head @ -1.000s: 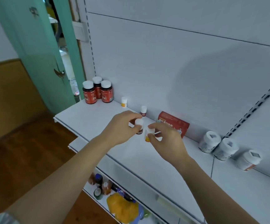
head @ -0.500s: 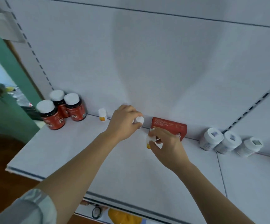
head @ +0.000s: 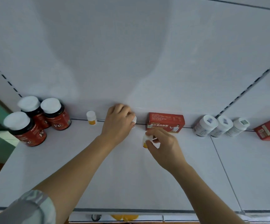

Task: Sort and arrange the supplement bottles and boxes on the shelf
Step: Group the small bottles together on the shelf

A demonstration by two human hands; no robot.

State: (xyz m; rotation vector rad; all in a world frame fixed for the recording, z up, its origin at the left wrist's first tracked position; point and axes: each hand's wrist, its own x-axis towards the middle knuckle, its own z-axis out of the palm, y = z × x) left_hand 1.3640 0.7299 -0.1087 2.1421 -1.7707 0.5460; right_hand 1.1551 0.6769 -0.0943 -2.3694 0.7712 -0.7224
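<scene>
Just left of the red box [head: 165, 122] the left hand [head: 117, 122] grips a small white-capped bottle [head: 134, 119] at the shelf's [head: 82, 167] back edge — the right hand [head: 162, 145] pinches another small bottle [head: 146, 140] in front of the box.

The shelf [head: 98, 167] and its back panel [head: 131, 54] look like smooth, matt, white-painted metal. The three dark bottles [head: 56, 117] with red labels appear to be glossy plastic with matt white caps, and the three white bottles [head: 220, 128] on the right look like smooth plastic with a slight sheen. The red box [head: 165, 122] looks like printed cardboard with a slight gloss, and the sleeve [head: 32, 207] is a soft, pale grey cloth.
</scene>
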